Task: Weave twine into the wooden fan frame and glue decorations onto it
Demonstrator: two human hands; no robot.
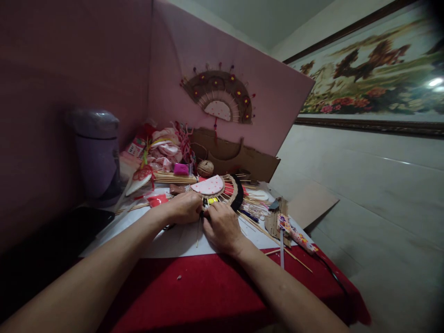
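A half-round craft fan (210,185) lies on the white paper, with a pink dotted centre, thin stick ribs and a rim of twine and black trim (237,194). My left hand (187,207) is closed at the fan's near edge, its fingers bent inward. Beside it my right hand (222,223) curls over the same edge, fingertips close to the left ones. Something yellow (212,200) shows between the ribs just beyond my fingers. A thin stick (197,236) points toward me below the hands. The fingertips' exact grip is partly hidden.
A patterned hot glue gun (298,236) with a glue stick and cable rests at the right on corrugated cardboard (274,222). Behind lie a twine ball (205,168), bamboo sticks (169,178) and pink fabric (164,150). A purple container (97,157) stands left; a finished fan (222,92) hangs on the pink board.
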